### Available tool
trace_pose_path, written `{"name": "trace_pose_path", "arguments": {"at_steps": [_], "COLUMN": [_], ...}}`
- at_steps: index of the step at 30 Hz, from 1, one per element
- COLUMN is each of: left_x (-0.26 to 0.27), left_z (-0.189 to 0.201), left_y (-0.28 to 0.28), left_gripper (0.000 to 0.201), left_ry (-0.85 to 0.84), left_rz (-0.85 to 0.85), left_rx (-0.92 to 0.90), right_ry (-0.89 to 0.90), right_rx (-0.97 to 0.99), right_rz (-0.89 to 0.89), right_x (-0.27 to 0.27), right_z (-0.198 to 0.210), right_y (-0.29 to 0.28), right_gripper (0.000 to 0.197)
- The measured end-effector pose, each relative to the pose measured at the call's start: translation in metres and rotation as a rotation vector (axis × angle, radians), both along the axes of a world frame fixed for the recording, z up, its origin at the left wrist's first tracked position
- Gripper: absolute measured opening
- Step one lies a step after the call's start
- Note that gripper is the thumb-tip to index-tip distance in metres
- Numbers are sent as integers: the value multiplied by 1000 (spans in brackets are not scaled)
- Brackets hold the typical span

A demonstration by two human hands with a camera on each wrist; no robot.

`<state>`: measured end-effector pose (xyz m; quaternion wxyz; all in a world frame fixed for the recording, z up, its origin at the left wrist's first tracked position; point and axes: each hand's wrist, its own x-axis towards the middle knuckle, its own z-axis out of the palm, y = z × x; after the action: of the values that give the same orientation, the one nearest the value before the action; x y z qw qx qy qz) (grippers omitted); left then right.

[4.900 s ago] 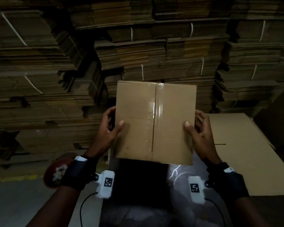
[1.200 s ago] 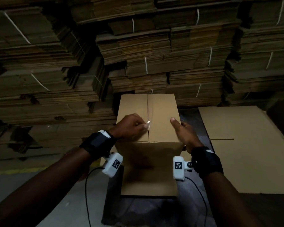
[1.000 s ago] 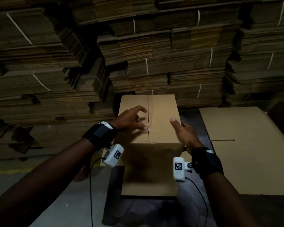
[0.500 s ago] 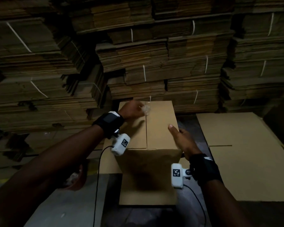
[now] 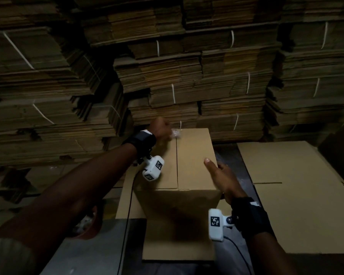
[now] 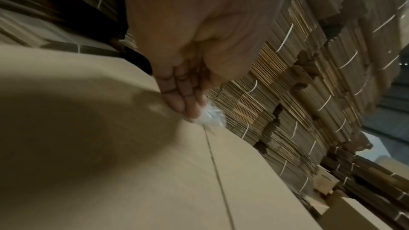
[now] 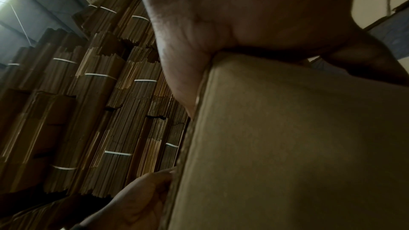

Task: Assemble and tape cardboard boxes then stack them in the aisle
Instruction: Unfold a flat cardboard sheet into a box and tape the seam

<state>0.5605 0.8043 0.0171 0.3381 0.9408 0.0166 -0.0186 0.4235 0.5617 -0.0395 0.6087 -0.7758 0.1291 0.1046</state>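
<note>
A cardboard box (image 5: 189, 161) is standing upright on a flat cardboard sheet (image 5: 127, 199) on the floor, its two top flaps folded shut and meeting along a centre seam (image 5: 176, 163) that is running away from the person. The left hand (image 5: 160, 129) is now reaching over the far edge of the box top, right at the far end of the seam; a second ago it was sitting near the middle of the seam, and half a second ago it was already most of the way along. Its fingers (image 6: 188, 104) are lying close together and pinching a crumpled wad of clear tape (image 6: 211, 117) against the cardboard, the wad touching the top right where the seam is ending. The right hand (image 5: 220, 175) is staying much where it was, at the right edge of the top near the front corner: the thumb (image 5: 208, 162) is lying flat on the top panel while the fingers are wrapping down over the right side wall, so the hand is clasping the box edge and steadying it. In the right wrist view the palm (image 7: 221, 41) is pressing on the top edge of the box, and the left hand is showing low beside the far wall. A second, larger flat cardboard sheet (image 5: 298, 185) is lying on the floor just right of the box. Behind, tied bundles of flattened cartons (image 5: 187, 76) are rising in tall stacks. A reddish tape roll (image 5: 87, 225) is showing dimly under the left forearm, too dark to tell more.
</note>
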Motion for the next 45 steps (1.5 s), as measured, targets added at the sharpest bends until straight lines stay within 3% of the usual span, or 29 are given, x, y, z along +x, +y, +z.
{"name": "trace_pose_path", "arguments": {"at_steps": [2,5,6,8,11,12,14,15,17,19,22,24,29,32,34,37,38,39,42,45], "left_x": [1,3,6,14,25,31,43,50,55,55,53,43,-11,-53,-82,-118,-129,-141,-180,-219], "left_z": [0,-8,-13,-16,-14,-16,-19,-21,-22,-23,-16,-6,14,20,18,2,-6,-12,-28,-43], "left_y": [3,4,6,9,10,10,7,7,3,1,1,3,2,7,13,27,34,41,61,79], "left_gripper": [16,39,39,34,51,51,31,19,22,13,31,33,8,28,34,22,14,20,53,36], "left_ry": [19,26,-2,-48,-32,-7,9,8,-32,-115,-139,-137,-243,-142,-101,-217,-231,-240,-238,-191], "left_rz": [-111,-321,-349,-360,-283,-239,-183,-166,-63,108,348,347,145,37,3,77,112,145,213,197], "left_rx": [5,266,344,326,157,119,28,-59,-323,-586,-944,-1053,-804,-916,-968,-800,-791,-789,-802,-908], "right_ry": [-6,-13,-18,-24,-29,-33,-32,-32,-35,-25,-15,-12,-9,-19,-24,-25,-54,-111,-400,-584], "right_rx": [-9,-34,-36,-39,-20,-10,10,20,20,4,-23,-38,-20,-1,-17,-176,-252,-329,-554,-511], "right_rz": [-4,-5,-1,4,-13,-22,-29,-23,-25,-36,-33,-21,-22,-5,-1,-25,-53,-86,-155,-123], "right_x": [0,2,2,1,2,2,2,1,2,4,4,3,-4,-8,-8,-10,-12,-17,-41,-86], "right_z": [-1,-6,-7,-4,-3,-3,-2,-2,-4,-7,-7,-4,10,17,17,18,20,24,37,50], "right_y": [1,0,0,1,2,2,3,3,2,1,2,2,6,8,9,13,15,18,36,75], "right_gripper": [61,89,88,70,57,55,51,50,53,59,59,55,36,32,35,51,53,51,50,34]}}
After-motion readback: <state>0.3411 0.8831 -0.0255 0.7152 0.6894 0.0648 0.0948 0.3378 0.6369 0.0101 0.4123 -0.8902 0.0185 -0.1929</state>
